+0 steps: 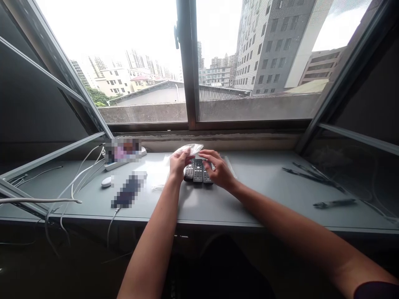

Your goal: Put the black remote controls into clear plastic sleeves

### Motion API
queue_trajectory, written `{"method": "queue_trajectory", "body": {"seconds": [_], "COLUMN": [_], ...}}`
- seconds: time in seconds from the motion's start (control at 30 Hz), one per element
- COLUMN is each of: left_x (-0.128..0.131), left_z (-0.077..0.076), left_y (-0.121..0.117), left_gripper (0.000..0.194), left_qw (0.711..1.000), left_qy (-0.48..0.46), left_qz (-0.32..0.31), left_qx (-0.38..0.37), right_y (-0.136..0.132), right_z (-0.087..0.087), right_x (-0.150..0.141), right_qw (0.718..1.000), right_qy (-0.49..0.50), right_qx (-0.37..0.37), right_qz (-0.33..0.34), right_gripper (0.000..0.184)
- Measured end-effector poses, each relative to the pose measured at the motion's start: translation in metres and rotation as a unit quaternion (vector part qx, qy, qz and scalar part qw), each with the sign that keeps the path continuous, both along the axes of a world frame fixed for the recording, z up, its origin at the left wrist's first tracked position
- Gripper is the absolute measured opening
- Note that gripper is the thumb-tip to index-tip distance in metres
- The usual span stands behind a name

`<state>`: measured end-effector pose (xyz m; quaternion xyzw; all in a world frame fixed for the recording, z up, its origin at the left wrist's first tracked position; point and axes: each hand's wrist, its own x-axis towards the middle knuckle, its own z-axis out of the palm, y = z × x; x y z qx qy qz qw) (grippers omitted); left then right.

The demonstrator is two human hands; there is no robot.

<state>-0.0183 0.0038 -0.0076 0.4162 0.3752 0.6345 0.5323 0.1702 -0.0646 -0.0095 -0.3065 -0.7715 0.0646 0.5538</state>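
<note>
The window [188,83] fills the far side, its sill running along the back of the surface [264,174]. Metal posts [335,79] bound both ends, and the near edge drops off beneath the forearms. To the right, a broad stretch of surface lies between the right hand [222,171] and the pens; to the left, cables [76,180], a power strip [142,153] and a blurred dark object [127,193] narrow the room.

The right hand's grip is parted, fingers curved and thumb apart, above the rightmost remote; whether its fingertips meet the bag, I cannot tell. The left hand [178,165] has its grip closed — thumb against fingers — on a clear bag [195,148], raised just over the remotes.

Three black remotes [198,171] lie side by side between the hands, back from the near edge. Smaller still are the pens [335,203] near the right end and a round white piece [106,182] on the left.
</note>
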Motion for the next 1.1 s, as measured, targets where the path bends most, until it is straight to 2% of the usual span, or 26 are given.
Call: {"method": "queue_trajectory", "body": {"seconds": [0.1,0.27,0.37,0.53,0.6,0.73,0.87,1.1], "left_x": [0.0022,0.0012,0.0007,0.0018,0.0019,0.0015,0.0008,0.0012], "left_z": [0.0017,0.0061,0.0077,0.0074,0.0069,0.0064,0.0056,0.0077], "left_y": [-0.0024,-0.0039,-0.0053,-0.0071,-0.0069,-0.0069,-0.0072,-0.0056], "left_gripper": [0.052,0.047,0.046,0.049,0.05,0.05,0.05,0.054], "left_qw": [1.0,0.999,0.999,0.995,0.995,0.997,0.996,1.0], "left_qy": [-0.006,-0.027,-0.032,-0.032,-0.03,-0.019,-0.009,-0.017], "left_qz": [-0.025,-0.012,-0.023,-0.089,-0.095,-0.079,-0.084,-0.008], "left_qx": [-0.009,-0.011,-0.015,-0.025,-0.023,-0.014,0.003,-0.007], "right_y": [0.0016,0.0069,0.0078,0.0039,0.0024,0.0012,0.0017,-0.0009], "right_z": [-0.004,-0.0095,-0.0093,-0.0042,-0.003,-0.0042,-0.0065,-0.0011], "right_x": [-0.0015,0.0002,0.0012,-0.0012,-0.0021,-0.0025,-0.0032,-0.0026], "right_qw": [1.0,0.997,0.998,1.0,1.0,0.999,1.0,0.999], "right_qy": [-0.023,0.023,0.009,0.003,0.01,0.026,-0.01,0.028], "right_qx": [0.005,-0.006,-0.015,-0.023,-0.023,-0.023,-0.015,-0.004], "right_qz": [-0.009,-0.068,-0.056,-0.015,-0.007,-0.009,-0.013,-0.028], "right_gripper": [0.039,0.043,0.044,0.039,0.038,0.04,0.04,0.039]}}
